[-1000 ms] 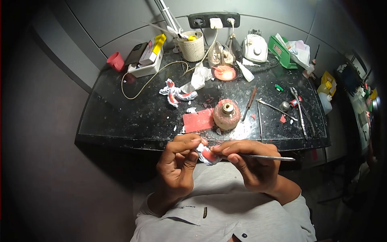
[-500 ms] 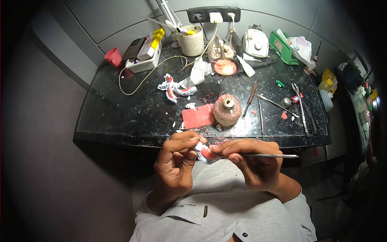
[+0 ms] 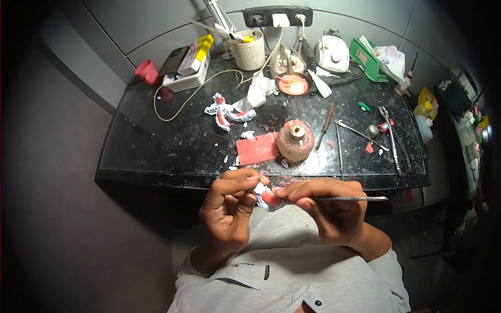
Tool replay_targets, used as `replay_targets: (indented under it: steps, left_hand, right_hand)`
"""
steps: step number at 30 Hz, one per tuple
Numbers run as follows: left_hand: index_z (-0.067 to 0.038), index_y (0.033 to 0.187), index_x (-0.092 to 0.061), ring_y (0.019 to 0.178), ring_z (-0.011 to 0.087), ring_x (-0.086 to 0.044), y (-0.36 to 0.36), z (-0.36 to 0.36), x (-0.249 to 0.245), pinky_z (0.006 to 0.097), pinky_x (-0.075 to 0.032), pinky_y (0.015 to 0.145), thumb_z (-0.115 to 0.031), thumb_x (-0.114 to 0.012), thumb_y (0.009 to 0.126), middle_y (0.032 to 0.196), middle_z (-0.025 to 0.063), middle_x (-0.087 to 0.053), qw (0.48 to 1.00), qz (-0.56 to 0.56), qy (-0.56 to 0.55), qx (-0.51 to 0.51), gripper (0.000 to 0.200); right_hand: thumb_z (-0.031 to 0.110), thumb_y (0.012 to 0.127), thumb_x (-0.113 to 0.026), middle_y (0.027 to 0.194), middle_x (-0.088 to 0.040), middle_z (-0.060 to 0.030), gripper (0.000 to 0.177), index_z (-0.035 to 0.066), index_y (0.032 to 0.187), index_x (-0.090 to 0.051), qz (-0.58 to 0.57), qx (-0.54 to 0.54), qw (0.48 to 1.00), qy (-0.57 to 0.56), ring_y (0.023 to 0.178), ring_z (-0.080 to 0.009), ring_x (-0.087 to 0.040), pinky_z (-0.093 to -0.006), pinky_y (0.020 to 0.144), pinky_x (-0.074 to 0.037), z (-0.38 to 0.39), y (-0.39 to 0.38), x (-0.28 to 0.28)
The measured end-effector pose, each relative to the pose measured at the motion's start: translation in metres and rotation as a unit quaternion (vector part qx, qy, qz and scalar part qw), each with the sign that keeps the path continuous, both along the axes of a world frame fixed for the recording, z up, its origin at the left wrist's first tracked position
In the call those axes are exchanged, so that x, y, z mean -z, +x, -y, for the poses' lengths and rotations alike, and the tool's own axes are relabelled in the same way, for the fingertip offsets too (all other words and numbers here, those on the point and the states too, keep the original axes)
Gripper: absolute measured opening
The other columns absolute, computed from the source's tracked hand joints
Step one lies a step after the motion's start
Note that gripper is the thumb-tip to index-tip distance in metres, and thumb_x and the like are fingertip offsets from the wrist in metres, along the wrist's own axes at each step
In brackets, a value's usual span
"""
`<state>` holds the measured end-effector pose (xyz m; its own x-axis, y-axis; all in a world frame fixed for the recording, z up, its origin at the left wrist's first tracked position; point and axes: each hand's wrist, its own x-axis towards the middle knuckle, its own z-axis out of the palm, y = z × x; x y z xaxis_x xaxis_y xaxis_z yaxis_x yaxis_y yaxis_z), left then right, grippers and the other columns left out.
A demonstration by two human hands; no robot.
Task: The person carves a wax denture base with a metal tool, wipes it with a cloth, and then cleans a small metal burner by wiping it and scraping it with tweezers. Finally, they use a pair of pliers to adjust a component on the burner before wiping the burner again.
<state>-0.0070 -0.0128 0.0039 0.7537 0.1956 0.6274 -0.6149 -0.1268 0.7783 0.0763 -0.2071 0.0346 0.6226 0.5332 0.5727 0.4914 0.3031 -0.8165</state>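
My left hand (image 3: 228, 209) pinches a small white dental cast with pink wax (image 3: 270, 199) on it, just in front of the bench edge. In my right hand (image 3: 334, 208) is a thin metal carving tool (image 3: 365, 199), held nearly level with its free end pointing right. Its working tip is hidden behind my right fingertips, which lie against the cast. Beyond my hands, a sheet of pink wax (image 3: 257, 148) lies beside a glass spirit burner (image 3: 295, 143). More white casts with pink wax (image 3: 227, 113) rest farther back on the left.
On the black bench (image 3: 156, 148) lie a brown-handled knife (image 3: 327, 125), metal pliers (image 3: 390, 141) and scattered white and pink scraps. A dish of pink wax (image 3: 293, 84), a woven pot (image 3: 247, 55) and a green bin (image 3: 367, 60) stand at the back. A cable (image 3: 182, 107) curves across the left.
The view has shifted very slightly. Both hands keep almost the same pose, with the cast and the carving tool still between them.
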Motion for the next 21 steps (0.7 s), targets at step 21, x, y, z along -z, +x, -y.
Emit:
replay_targets:
  steps: [21]
  left_hand:
    - [0.003, 0.126, -0.056, 0.110, 0.0197, -0.065, 0.000, 0.000, 0.003, 0.0289, -0.051, 0.089, 0.003, -0.057, 0.106, 0.124, 0.0241, -0.065, 0.998, -0.011, -0.056, 0.031, 0.020]
  right_hand:
    - [-0.003, 0.100, -0.068, 0.105, -0.079, -0.0196, 0.013, -0.010, 0.109, -0.074, -0.118, -0.036, 0.992, 0.032, 0.098, -0.0246, -0.078, -0.0337, 0.088, -0.062, 0.000, -0.001, -0.001]
